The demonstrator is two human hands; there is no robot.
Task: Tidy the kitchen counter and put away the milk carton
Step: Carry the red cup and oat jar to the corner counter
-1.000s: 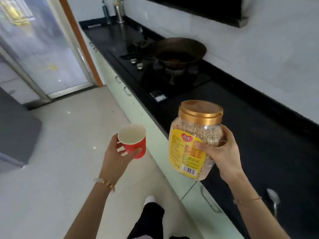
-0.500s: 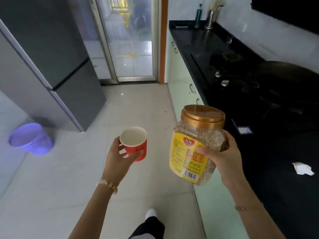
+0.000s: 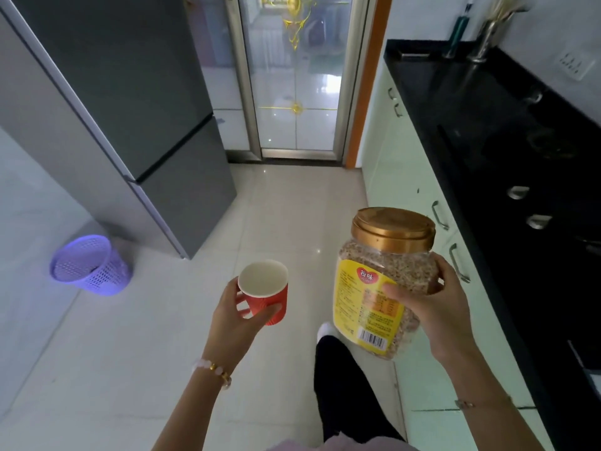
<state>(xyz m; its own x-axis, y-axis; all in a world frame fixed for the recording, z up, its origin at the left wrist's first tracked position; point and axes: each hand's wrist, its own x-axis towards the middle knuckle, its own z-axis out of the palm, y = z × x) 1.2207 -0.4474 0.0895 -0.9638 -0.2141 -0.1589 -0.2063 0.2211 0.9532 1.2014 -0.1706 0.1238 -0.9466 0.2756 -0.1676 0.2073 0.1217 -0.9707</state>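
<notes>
While both forearms reach forward over the floor (image 3: 136,353), left hand (image 3: 235,315) fingers wrap the red cup (image 3: 265,296); right hand (image 3: 435,307) fingers clamp the oat jar (image 3: 380,281).

Counts: 1 left hand (image 3: 232,320), 1 right hand (image 3: 435,315) — 1 red cup (image 3: 268,302), 1 jar (image 3: 374,288), 1 purple basket (image 3: 94,271), 1 fridge (image 3: 130,102), 2 stove knobs (image 3: 517,192).

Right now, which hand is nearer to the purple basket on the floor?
Left. The left hand, holding the red cup, is right of the purple basket; the right hand, gripping the jar, is farther right, beside the counter.
</notes>
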